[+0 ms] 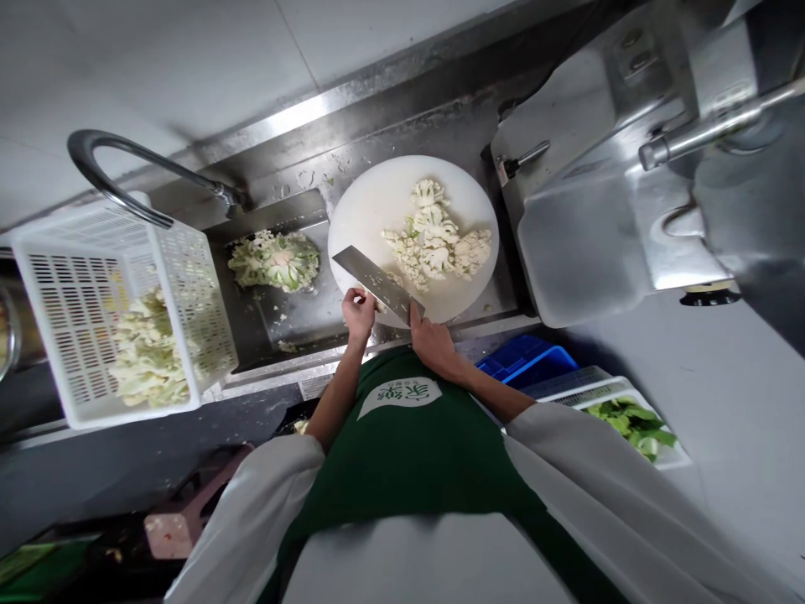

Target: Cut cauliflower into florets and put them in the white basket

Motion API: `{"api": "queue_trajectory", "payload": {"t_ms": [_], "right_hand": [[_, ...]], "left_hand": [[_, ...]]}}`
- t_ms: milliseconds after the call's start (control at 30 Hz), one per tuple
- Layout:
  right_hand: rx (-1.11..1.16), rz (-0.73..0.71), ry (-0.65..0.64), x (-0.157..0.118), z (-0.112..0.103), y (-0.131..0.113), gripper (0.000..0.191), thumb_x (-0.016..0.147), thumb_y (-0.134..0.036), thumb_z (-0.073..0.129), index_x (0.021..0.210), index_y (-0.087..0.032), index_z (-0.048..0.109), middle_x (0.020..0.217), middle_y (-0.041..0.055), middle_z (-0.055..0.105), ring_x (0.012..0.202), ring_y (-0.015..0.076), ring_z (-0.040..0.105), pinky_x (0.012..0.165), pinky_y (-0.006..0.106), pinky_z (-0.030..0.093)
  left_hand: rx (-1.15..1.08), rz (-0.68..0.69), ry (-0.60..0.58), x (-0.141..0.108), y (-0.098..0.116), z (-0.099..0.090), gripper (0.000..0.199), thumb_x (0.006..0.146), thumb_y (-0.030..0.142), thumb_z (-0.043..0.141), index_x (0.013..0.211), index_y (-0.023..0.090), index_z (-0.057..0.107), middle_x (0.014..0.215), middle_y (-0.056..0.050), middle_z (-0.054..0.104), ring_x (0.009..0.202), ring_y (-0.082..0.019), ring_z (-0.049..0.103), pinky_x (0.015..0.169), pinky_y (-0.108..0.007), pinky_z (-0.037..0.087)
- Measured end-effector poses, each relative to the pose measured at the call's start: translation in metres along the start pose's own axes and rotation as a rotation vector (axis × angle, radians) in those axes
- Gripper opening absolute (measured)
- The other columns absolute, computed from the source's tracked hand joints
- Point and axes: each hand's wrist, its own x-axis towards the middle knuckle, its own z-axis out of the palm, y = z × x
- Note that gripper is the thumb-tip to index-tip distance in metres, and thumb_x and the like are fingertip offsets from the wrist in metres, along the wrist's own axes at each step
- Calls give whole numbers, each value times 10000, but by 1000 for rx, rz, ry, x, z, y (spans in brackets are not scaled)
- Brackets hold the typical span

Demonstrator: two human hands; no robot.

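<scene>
My right hand (433, 342) is closed around the handle of a cleaver (372, 279), its wide blade slanting up and left over the near edge of a round white cutting board (353, 205). Small white crumbs stick to the blade. Just left of the blade, my left hand (359, 312) has its fingers curled together; a small pale piece, seemingly cauliflower, shows at the fingertips, partly hidden. Cut cauliflower florets (433, 231) lie heaped on the board's right half. In the sink left of the board sits a larger cauliflower head (277, 260).
A white plastic basket (196, 310) with cauliflower stands at the left, beneath a curved faucet (119, 147). A metal slicing machine (584, 201) borders the board's right side. Below right are a blue crate (528, 359) and a white basket with leafy greens (632, 426).
</scene>
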Motion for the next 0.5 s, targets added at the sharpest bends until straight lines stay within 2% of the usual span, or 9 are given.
{"api": "queue_trajectory", "payload": {"t_ms": [133,300,433,500], "right_hand": [[-1,63,-74,-8,8,6,651,997,-102,272,1636,-21,175,1176,290,698,980,306,749,860,418,577],[76,129,-129,-14,4,21,650,959,-64,301,1595,38,212,1098,272,731,1017,311,744,884,404,559],[180,64,-43,-5,-11,28,518,1024,-151,276,1515,-41,398,1054,218,752,1006,287,743,898,365,537],[197,53,11,-3,-16,24,526,1045,-182,257,1538,-29,356,1038,204,755,986,279,744,901,363,532]], "left_hand": [[22,-25,10,-1,1,1,342,753,330,773,688,216,457,556,66,483,482,-98,515,479,-207,397],[-16,-8,-8,-4,4,0,501,781,555,797,698,215,438,561,65,457,492,-85,480,484,-204,392],[-169,-48,-11,-16,-2,2,575,728,626,822,737,219,415,615,68,466,538,-80,493,520,-198,426],[-214,-54,-13,-22,-6,4,591,715,631,830,753,221,406,645,66,477,571,-82,518,548,-199,448]]}}
